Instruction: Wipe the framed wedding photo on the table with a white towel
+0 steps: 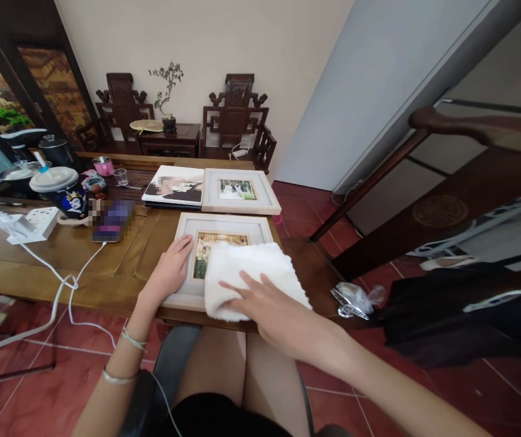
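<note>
A pale wooden picture frame (183, 291) with a white mat lies flat near the table's front edge. My left hand (173, 264) rests on its left side, the fingers stretched out flat over the border. A fluffy white cloth (274, 267) covers the right part of the frame and part of the photo. My right hand (269, 303) presses on this cloth and holds it against the frame, fingers partly spread. Behind lies a second framed picture (265, 189), beside a stack of photo panels (173, 185) at its left.
On the wooden table (137, 267) to the left are a phone (112, 221) with a white cable, a lidded cup (64, 188), a pink mug (103, 165) and a small clear cup (121, 176). A dark wooden chair (392, 224) stands close on the right.
</note>
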`<state>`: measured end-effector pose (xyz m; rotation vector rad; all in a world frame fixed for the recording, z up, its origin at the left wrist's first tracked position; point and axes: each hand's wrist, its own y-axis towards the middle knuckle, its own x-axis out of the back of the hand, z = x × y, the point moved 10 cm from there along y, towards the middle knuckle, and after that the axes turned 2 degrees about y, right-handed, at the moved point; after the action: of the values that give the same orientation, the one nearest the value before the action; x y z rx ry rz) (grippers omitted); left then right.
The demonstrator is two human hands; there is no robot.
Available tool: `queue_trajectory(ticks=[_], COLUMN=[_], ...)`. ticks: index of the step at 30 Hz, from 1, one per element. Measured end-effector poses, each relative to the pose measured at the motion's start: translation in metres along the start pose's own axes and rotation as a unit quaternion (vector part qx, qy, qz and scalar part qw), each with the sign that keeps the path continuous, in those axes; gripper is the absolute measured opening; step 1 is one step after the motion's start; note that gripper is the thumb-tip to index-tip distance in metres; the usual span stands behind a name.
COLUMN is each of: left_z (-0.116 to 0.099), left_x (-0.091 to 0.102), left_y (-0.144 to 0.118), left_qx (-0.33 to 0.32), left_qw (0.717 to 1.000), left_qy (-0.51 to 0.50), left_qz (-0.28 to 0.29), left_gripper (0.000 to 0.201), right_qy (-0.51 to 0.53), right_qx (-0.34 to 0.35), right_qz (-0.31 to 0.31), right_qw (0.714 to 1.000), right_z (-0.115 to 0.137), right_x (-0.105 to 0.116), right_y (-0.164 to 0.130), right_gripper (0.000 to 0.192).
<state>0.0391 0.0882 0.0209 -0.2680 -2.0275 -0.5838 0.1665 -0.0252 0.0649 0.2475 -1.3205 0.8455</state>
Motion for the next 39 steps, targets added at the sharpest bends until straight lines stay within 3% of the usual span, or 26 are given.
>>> queue_trajectory(ticks=[3,6,11,16,21,28,31,34,39], left_z=[0.002,0.003,0.002,0.005,0.007,0.008,0.01,0.011,0.01], left_x=[0.0,-0.002,-0.001,-0.002,-0.002,-0.004,-0.003,-0.003,0.001], left_y=[-0.001,0.0,0.0,0.001,0.0,0.001,0.002,0.003,0.003], left_qx=[0.004,0.006,0.0,0.0,-0.003,0.009,0.012,0.011,-0.003], left_qw=[1.0,1.0,1.0,1.0,1.0,1.0,0.999,0.999,0.998], left_qy=[-0.006,-0.01,-0.016,-0.012,-0.013,-0.013,-0.017,-0.027,-0.063], left_qz=[-0.003,0.003,-0.004,-0.007,-0.017,-0.016,-0.025,-0.024,-0.03], left_gripper=[0.047,0.048,0.051,0.052,0.052,0.052,0.057,0.06,0.066], right_qy=[0.039,0.023,-0.071,-0.146,-0.126,0.001,0.057,0.026,-0.106], right_qx=[0.015,0.018,-0.017,-0.058,-0.076,0.037,0.058,0.019,-0.071], right_qz=[0.02,0.007,-0.103,-0.206,-0.144,0.02,0.05,0.026,-0.094], right_qw=[0.999,1.0,0.992,0.966,0.979,0.999,0.995,0.999,0.987], right_z=[0.012,0.007,-0.037,-0.071,-0.056,0.005,0.01,-0.005,-0.039], right_x=[0.0,-0.001,0.008,0.035,0.03,0.009,0.011,0.013,0.028], right_y=[-0.011,0.006,0.065,0.108,0.111,0.025,0.007,0.026,0.095], right_gripper=[0.086,0.081,0.075,0.065,0.066,0.074,0.074,0.074,0.068])
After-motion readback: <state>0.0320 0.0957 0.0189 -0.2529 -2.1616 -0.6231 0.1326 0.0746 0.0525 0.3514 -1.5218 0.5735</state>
